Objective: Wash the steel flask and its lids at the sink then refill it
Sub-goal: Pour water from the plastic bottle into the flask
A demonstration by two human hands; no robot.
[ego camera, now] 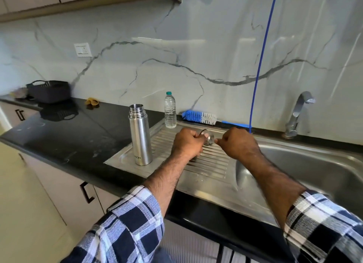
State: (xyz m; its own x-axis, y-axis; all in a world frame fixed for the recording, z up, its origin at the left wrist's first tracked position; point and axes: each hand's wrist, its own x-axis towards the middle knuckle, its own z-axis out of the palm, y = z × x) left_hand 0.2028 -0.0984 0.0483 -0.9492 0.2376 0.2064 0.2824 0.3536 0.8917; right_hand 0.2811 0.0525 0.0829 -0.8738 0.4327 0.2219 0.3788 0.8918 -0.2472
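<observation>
Head view shows a black table (pixel 59 141) with a steel sink (pixel 306 164) under a marble wall. Left of the sink, the open flask (pixel 140 135) stands upright on the ribbed drainboard. Both hands, left (pixel 188 143) and right (pixel 238 143), grip a small steel lid (pixel 208 138) beside the flask.

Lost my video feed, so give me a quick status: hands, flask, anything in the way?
Left hand and right hand both grip a steel lid over the drainboard. Flask upright, open, untouched. Tap off; nothing blocking.
</observation>
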